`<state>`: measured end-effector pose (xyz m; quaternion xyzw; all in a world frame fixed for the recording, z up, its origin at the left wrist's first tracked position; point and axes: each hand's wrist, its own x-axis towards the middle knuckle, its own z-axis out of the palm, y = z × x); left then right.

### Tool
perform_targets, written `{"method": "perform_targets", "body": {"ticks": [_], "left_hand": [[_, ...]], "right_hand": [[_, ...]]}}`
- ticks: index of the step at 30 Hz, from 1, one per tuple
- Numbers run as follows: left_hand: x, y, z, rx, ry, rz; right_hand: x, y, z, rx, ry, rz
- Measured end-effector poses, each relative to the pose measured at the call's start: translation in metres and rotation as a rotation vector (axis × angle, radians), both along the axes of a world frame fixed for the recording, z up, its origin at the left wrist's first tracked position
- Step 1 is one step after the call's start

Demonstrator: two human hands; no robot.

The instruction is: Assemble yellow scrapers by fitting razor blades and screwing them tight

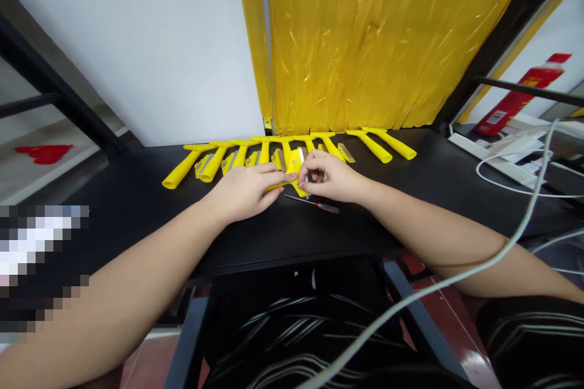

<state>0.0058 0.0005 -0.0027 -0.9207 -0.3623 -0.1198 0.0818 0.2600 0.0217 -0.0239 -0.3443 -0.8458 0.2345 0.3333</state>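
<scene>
A yellow scraper (295, 163) lies on the black table, its head turned toward the right and a pale metal strip along its edge. My left hand (246, 189) is closed over its handle, which is mostly hidden under the fingers. At the head's right edge, my right hand (333, 177) has its fingers curled in a pinch; whatever is between them is too small to make out. Just in front of the scraper lies a small screwdriver (327, 208) with a clear reddish handle. Behind both hands, several yellow scraper handles (180, 169) stand in a row, with yellow blade heads (345, 153) between them.
The black tabletop (283, 237) backs onto a white panel (182, 42) and yellow plastic wrapping (365, 42). A pale cable (438, 287) crosses before my right forearm. At the right are a red bottle (515, 100) and a white tray (479, 155); black frame bars flank both sides.
</scene>
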Motion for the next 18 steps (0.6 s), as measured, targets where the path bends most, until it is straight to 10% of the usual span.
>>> {"method": "perform_targets", "body": {"ticks": [18], "left_hand": [[-0.0012,0.0013,-0.0031,0.048,-0.005,-0.01]], "right_hand": [[-0.0082,0.0078,-0.0098,-0.332,0.223,0.047]]}}
